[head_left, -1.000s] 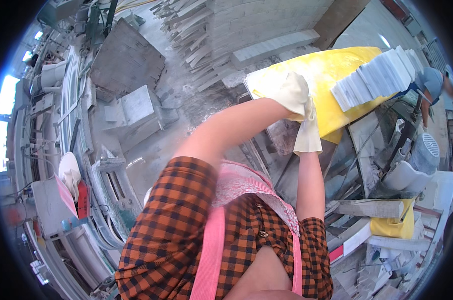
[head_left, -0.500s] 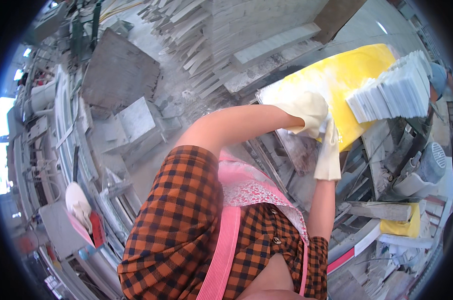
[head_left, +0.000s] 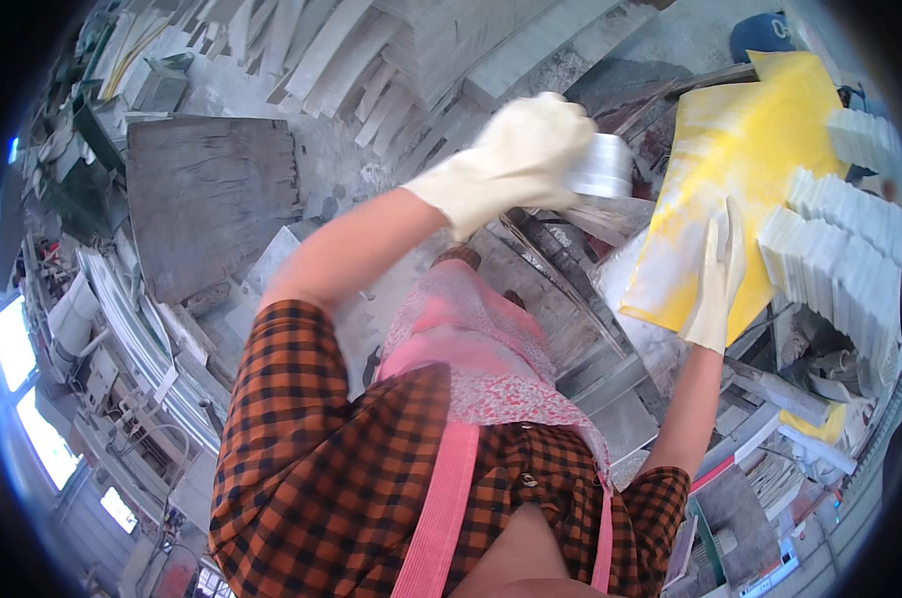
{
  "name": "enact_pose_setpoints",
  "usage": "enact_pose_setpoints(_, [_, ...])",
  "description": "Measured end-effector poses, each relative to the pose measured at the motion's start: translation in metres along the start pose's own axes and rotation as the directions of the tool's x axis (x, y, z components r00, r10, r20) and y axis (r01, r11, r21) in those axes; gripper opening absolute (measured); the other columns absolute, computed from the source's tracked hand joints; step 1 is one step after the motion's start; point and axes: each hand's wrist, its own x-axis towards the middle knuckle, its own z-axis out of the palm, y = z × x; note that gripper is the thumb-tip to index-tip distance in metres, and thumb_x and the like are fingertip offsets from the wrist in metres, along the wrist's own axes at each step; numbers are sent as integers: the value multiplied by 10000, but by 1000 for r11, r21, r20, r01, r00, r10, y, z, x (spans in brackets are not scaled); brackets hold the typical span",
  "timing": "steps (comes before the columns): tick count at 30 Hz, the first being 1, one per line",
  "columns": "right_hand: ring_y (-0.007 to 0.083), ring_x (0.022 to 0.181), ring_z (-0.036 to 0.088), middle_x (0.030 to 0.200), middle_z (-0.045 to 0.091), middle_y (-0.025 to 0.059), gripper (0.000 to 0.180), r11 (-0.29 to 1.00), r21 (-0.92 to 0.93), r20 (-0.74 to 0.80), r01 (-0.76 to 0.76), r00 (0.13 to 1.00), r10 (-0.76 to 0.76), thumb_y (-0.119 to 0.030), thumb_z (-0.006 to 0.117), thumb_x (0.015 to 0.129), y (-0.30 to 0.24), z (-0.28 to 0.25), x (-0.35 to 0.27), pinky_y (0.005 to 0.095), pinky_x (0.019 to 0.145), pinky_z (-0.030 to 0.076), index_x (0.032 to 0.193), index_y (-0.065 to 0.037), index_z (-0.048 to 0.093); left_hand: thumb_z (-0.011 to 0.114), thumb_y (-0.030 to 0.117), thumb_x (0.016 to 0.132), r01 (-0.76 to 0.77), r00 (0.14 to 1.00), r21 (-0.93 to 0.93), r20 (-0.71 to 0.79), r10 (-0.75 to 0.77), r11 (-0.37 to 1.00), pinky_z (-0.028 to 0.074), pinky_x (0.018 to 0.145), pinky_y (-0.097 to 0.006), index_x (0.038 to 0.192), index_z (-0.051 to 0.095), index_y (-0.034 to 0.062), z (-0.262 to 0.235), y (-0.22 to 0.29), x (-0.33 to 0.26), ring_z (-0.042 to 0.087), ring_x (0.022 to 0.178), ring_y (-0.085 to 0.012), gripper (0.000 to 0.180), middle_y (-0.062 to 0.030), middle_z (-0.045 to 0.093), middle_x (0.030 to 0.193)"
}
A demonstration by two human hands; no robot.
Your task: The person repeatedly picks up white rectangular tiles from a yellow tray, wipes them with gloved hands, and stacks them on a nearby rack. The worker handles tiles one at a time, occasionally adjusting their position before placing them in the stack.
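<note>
My left hand [head_left: 530,149], in a cream rubber glove, is closed around a whitish block [head_left: 602,167]. Motion blurs the block, so I cannot tell whether it is one stone piece or several thin ones together. It is held in the air, left of a yellow sheet [head_left: 740,130] dusted with white powder. On the sheet's near part rests my right hand [head_left: 720,264], gloved the same way, with its fingers stretched out and nothing in it. Just right of that hand stand rows of thin white stone tiles [head_left: 819,254], packed on edge.
Long pale stone strips [head_left: 341,50] lie piled at the far side. A dark square board [head_left: 212,204] leans at the left. Stone offcuts and planks [head_left: 560,299] lie on the floor below the yellow sheet. A dark blue rounded object [head_left: 760,38] is at the far right.
My left hand has come away from the yellow sheet, leftward, with the whitish block in it. My right hand now lies flat with fingers extended. The view has turned.
</note>
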Motion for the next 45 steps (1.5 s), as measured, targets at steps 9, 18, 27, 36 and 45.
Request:
enact_pose_setpoints(9, [341, 1360, 494, 1373, 612, 143, 374, 762, -347, 450, 547, 810, -376, -155, 538, 982, -13, 48, 73, 471, 1210, 276, 1325, -30, 619, 777, 134, 620, -119, 928, 240, 371, 22, 964, 565, 791, -407, 868, 712, 45, 185, -199, 2, 679, 928, -297, 271, -127, 702, 935])
enact_pose_setpoints(18, [370, 1370, 476, 1333, 633, 177, 432, 737, -486, 614, 470, 784, -95, -215, 392, 1042, -30, 49, 76, 547, 1227, 169, 1290, 65, 608, 675, 31, 732, -294, 916, 342, 367, 162, 893, 553, 791, -379, 950, 687, 30, 301, -293, 54, 701, 927, -279, 219, -108, 702, 944])
enact_pose_setpoints(27, [382, 1382, 461, 1350, 623, 188, 463, 709, -518, 689, 478, 724, 16, -230, 350, 1038, -31, 44, 83, 597, 1229, 128, 1296, 57, 606, 657, 50, 781, -353, 891, 476, 434, 135, 806, 550, 779, -339, 965, 688, 64, 330, -316, 103, 694, 940, -217, 187, -65, 705, 947])
enact_pose_setpoints(36, [389, 1376, 464, 1325, 636, 193, 467, 717, -514, 695, 471, 718, 27, -233, 336, 1040, -29, 41, 82, 606, 1230, 107, 1284, 47, 618, 719, 117, 765, -304, 909, 502, 408, 88, 810, 568, 730, -343, 978, 692, 56, 335, -318, 109, 710, 931, -206, 223, -78, 703, 978])
enact_pose_setpoints(45, [380, 1361, 477, 1318, 643, 182, 465, 714, -535, 670, 451, 742, 33, -211, 345, 1014, -29, 43, 79, 604, 1233, 97, 1296, 43, 613, 741, 33, 718, -11, 921, 402, 361, -147, 916, 589, 788, -393, 1043, 608, 38, 348, -327, 107, 690, 1018, -260, 352, -120, 645, 1047])
